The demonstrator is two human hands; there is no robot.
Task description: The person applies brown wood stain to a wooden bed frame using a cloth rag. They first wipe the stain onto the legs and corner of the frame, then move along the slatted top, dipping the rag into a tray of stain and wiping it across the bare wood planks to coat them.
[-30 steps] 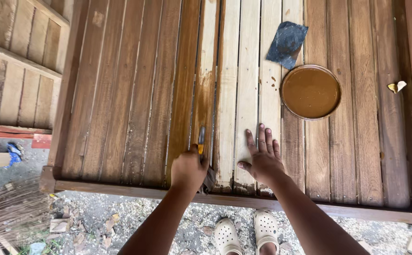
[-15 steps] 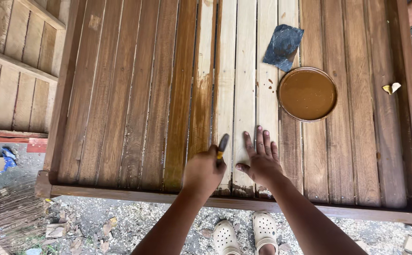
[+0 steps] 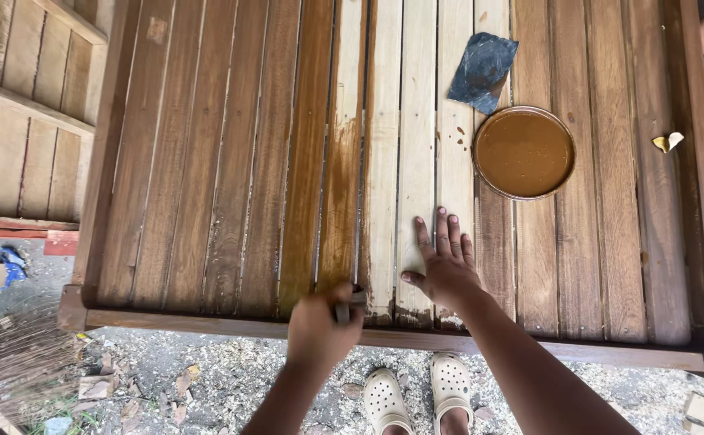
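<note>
A slatted wooden panel [image 3: 231,161] lies flat before me; its left slats are stained dark brown, the middle ones are pale bare wood. My left hand [image 3: 319,326] is closed around a paintbrush [image 3: 350,300], its bristles down at the near end of a half-stained slat [image 3: 342,185]. My right hand [image 3: 444,262] rests flat, fingers spread, on the pale slats beside it. A round bowl of brown stain [image 3: 524,152] sits on the panel farther right.
A dark piece of sandpaper [image 3: 482,68] lies beyond the bowl. A small yellow scrap [image 3: 666,142] is at the right edge. Another slatted panel [image 3: 13,121] lies to the left. Sawdust and gravel cover the ground by my pale clogs [image 3: 416,395].
My left hand drew the brush along the slats toward the panel's near edge and now holds it lower. My right hand stayed pressed flat on the pale slats.
</note>
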